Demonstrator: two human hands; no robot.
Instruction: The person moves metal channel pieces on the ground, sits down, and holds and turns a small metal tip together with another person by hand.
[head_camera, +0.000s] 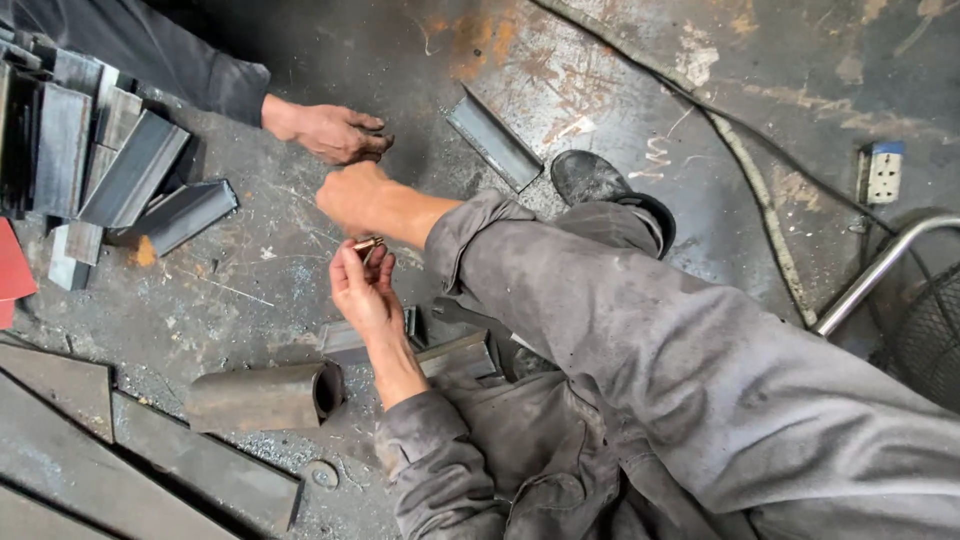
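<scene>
Right now your left hand (365, 290) has a small brass-coloured piece (367, 243) pinched at its fingertips, palm turned up, just under the wrist of your right hand (352, 195). The right hand is curled into a closed fist. I cannot tell whether anything is inside it.

Keep that pinch narrow and firm. The piece is tiny, and the gritty concrete floor (250, 290) below it is littered with filings and a loose washer (323, 474), so a drop would likely mean a hunt. Hold it over your lap or close above the floor rather than high. Bring the right hand to the piece, not the piece to the hand, so your left fingers keep their grip. Turn the left wrist a little toward you if you need to see the end of the piece; at present the right forearm shades it.

Mind the co-worker's hand (330, 130) just beyond your right fist, fingers gathered down at the floor. The two are near, so keep your elbow in and avoid any sudden swing.

Watch the raw edges about you: the stacked steel angle pieces (120, 170) to the left, the short curved steel section (265, 395) by your left forearm, and the single angle offcut (495, 140) near your shoe (590, 178).
</scene>
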